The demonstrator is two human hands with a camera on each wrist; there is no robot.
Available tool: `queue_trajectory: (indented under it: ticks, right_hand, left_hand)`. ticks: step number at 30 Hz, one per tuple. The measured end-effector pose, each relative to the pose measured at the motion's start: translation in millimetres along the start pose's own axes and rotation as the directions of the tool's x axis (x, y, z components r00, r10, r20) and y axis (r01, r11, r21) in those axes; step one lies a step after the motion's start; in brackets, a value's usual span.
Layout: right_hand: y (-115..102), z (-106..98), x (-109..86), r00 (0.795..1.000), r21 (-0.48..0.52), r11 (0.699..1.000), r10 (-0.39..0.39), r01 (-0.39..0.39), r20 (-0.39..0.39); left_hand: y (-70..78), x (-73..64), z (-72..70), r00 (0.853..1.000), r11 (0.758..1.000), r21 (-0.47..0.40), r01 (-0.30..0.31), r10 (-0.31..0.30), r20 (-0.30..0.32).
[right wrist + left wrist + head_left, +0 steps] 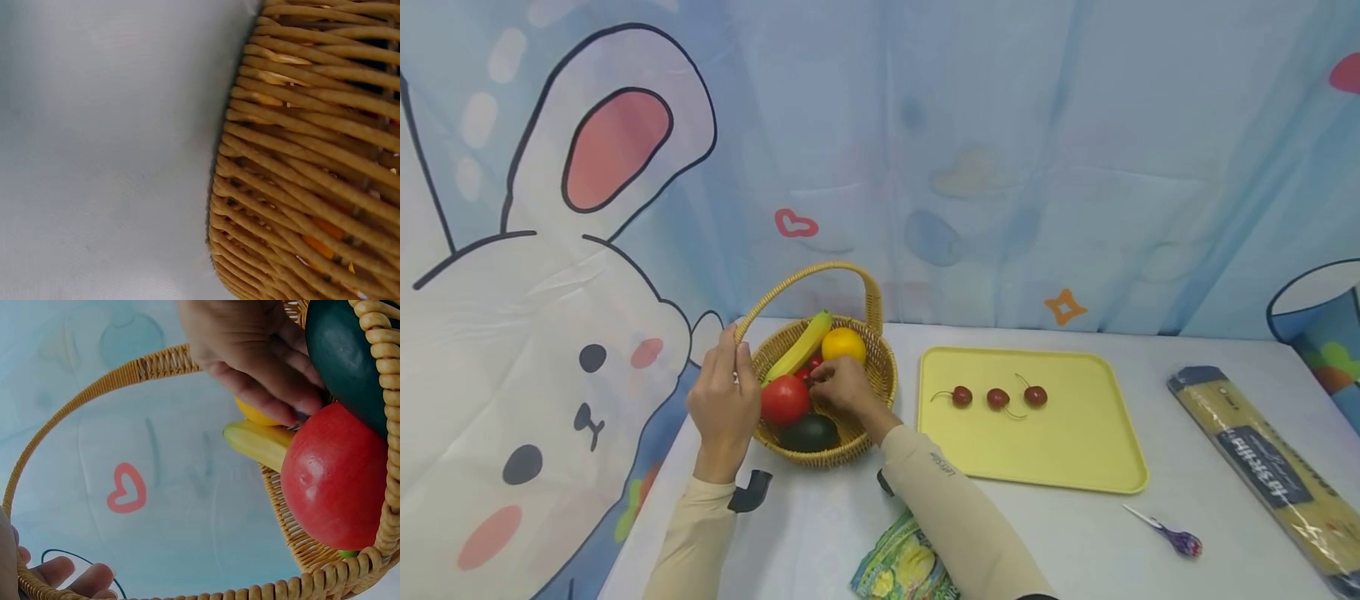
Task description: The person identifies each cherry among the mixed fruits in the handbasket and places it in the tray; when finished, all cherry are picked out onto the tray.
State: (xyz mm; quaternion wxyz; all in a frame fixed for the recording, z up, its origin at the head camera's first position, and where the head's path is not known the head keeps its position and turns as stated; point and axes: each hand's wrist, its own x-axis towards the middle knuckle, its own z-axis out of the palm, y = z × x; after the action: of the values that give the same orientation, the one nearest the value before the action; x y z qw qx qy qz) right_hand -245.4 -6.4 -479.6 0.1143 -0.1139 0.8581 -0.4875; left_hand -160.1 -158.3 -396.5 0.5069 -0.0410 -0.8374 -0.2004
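My left hand (pixel 724 404) grips the left side of the wicker basket's arched handle (pixel 808 271); its fingertips (pixel 94 578) show past the handle in the left wrist view. Inside the basket (pixel 891 375) lie a banana (pixel 801 348), a yellow-orange round fruit (pixel 844 343), a large red tomato-like fruit (pixel 786 400), a dark green avocado-like fruit (pixel 809 433) and small red cherries (pixel 815 362). Over these reaches my right hand (pixel 846 386), fingers bent down beside the cherries. A small dark thing shows at its fingertips (pixel 306 403); I cannot tell whether they pinch it.
Right of the basket, a yellow tray (pixel 1037 454) bears three stemmed cherries (pixel 997 399). A lollipop (pixel 1180 540) and a long pasta-like packet (pixel 1262 475) lie farther right. Partly under my right sleeve is a green packet (pixel 904 562). A printed curtain (pixel 1000 167) hangs behind the white table.
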Motion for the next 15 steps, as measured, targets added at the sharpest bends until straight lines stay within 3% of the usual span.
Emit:
queue_trajectory:
  ticks: [3,9,15]
  right_hand:
    - [-1,-4,-1.2,1.0,0.067,0.998,-0.005,0.006,-0.015]
    - [0,-14,-7.6,0.999,0.109,0.993,-0.034,0.036,-0.024]
    - [-1,-35,-20.3,0.994,0.189,0.976,-0.101,0.107,-0.045]
  left_hand:
    - [0.4,0.2,0.7,1.0,1.0,-0.001,0.004,-0.004,-0.011]
    - [1.1,0.1,1.2,1.0,1.0,0.003,0.007,-0.007,-0.026]
    - [2.5,1.2,1.5,1.0,1.0,0.001,0.007,-0.007,-0.029]
